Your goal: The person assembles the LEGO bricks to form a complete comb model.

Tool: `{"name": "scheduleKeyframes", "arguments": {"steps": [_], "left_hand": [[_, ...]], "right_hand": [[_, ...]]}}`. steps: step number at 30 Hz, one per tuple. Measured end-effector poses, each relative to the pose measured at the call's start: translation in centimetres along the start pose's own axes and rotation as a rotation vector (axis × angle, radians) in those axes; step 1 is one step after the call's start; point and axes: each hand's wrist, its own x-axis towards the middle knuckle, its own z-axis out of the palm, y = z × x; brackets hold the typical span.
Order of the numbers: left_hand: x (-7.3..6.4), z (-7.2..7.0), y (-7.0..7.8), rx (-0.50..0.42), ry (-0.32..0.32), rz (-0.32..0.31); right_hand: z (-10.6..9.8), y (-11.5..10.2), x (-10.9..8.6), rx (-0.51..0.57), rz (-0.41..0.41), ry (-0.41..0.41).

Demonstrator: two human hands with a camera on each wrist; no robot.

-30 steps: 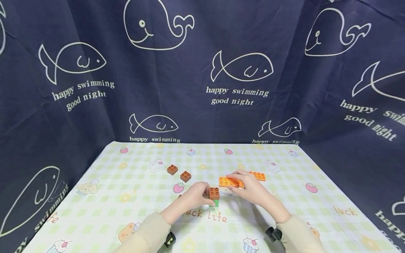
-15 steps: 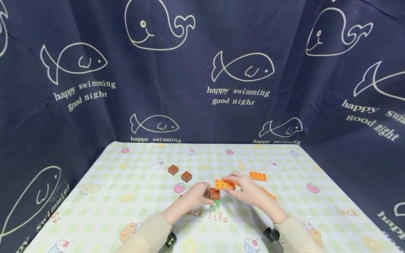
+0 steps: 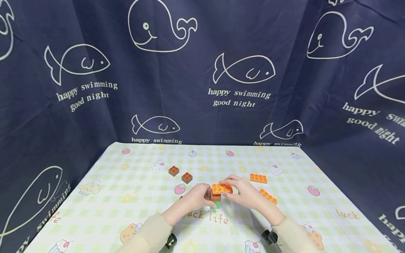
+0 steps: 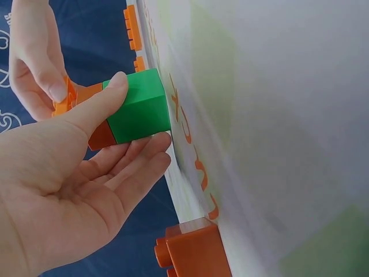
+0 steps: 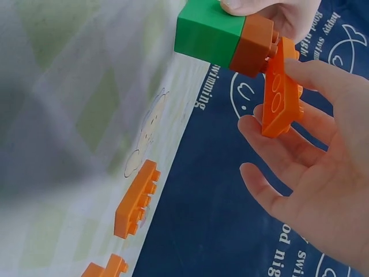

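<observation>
A green block (image 4: pixel 141 107) stands on the cloth with a brown block (image 5: pixel 252 46) stacked on top of it. My left hand (image 3: pixel 200 196) grips this stack from the left, thumb across the green block in the left wrist view. My right hand (image 3: pixel 243 191) pinches a flat orange eight-stud brick (image 3: pixel 221 188) between thumb and fingers. That brick lies right over the brown block's studs, slightly tilted, and sticks out to the right; in the right wrist view its hollow underside faces the studs.
Two flat orange bricks, one farther back (image 3: pixel 258 178) and one nearer (image 3: pixel 268 196), lie right of the hands. Two small brown blocks, one at left (image 3: pixel 173 170) and one beside it (image 3: pixel 187 177), sit behind the left hand. Another brown block (image 4: pixel 199 248) is close to the left wrist.
My right hand has carried the orange brick leftward from beside the stack to over the brown block. My left hand keeps its grip on the stack.
</observation>
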Motion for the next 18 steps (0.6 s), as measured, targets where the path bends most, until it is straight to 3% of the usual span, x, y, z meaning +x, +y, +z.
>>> {"name": "scheduleKeyframes", "arguments": {"steps": [18], "left_hand": [[-0.06, -0.05, 0.03, -0.007, -0.002, 0.004]], "right_hand": [[0.36, 0.00, -0.07, 0.006, -0.022, -0.017]]}}
